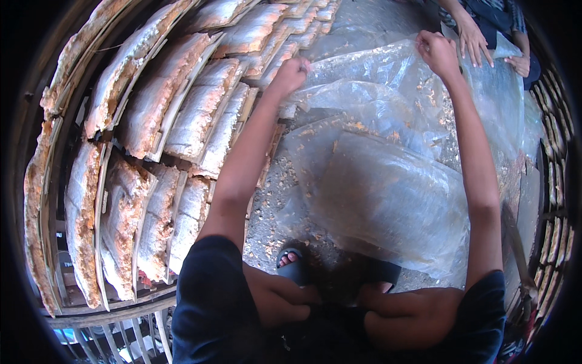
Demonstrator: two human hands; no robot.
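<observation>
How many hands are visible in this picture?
4: the wearer's left hand and right hand, both at the plastic sheet; a co-worker's open hand, upper right, and their other hand right of it.

We are seeing milky, rust-flecked film (364, 97) at one o'clock, white slabs (167, 97) with orange-brown edges at ten, pale-speckled grey floor (264, 242) near seven, black sleeves (212, 297) at seven and four.

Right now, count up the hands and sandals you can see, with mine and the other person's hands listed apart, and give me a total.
Your left hand and right hand: 2
Other person's hands: 2
Sandals: 2
Total: 6
</observation>
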